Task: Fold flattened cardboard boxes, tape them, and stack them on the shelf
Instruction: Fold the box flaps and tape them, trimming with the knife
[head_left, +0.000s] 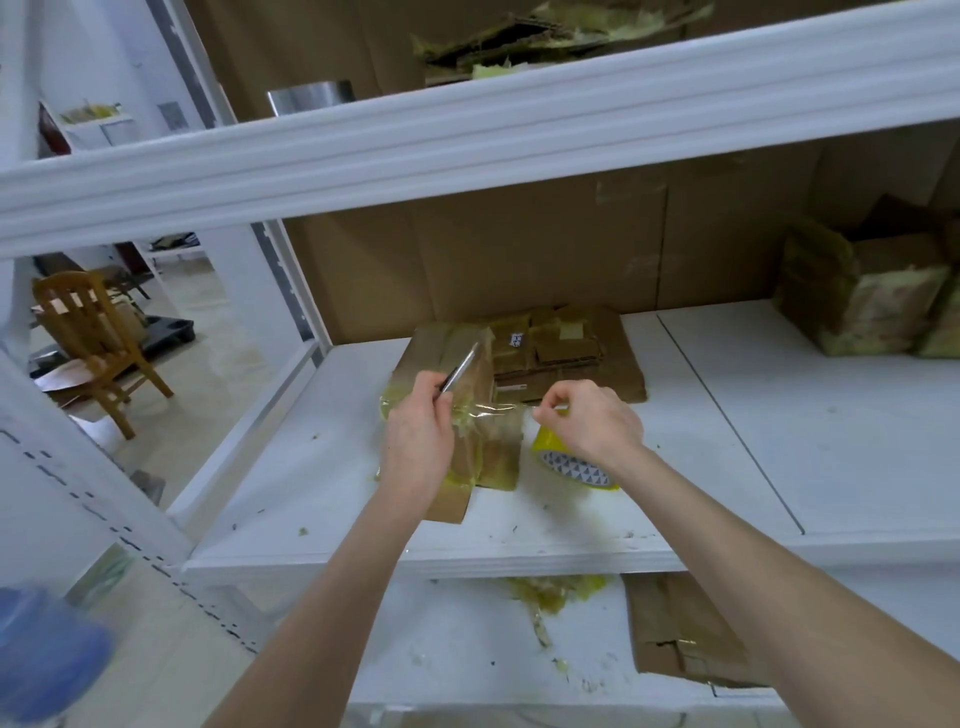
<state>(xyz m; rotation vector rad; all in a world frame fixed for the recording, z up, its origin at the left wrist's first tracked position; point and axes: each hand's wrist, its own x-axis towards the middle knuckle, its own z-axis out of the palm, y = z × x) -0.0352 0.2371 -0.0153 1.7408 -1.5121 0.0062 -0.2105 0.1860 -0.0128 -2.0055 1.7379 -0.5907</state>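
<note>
A small folded cardboard box (478, 415) with yellowish tape on it stands on the white shelf (727, 441). My left hand (421, 441) rests on the box and grips a thin metal blade (462, 366) that points up and right. My right hand (592, 415) pinches a strip of clear tape (498, 408) stretched from the box toward the yellow tape roll (571, 465), which sits under that hand. Flattened cardboard boxes (571, 353) lie just behind.
Taped boxes (872, 296) stand at the shelf's back right. Cardboard lines the shelf's back wall. A flat cardboard piece (680, 629) and tape scraps lie on the lower shelf. A wooden chair (93, 343) stands on the floor to the left. A shelf beam (467, 135) crosses above.
</note>
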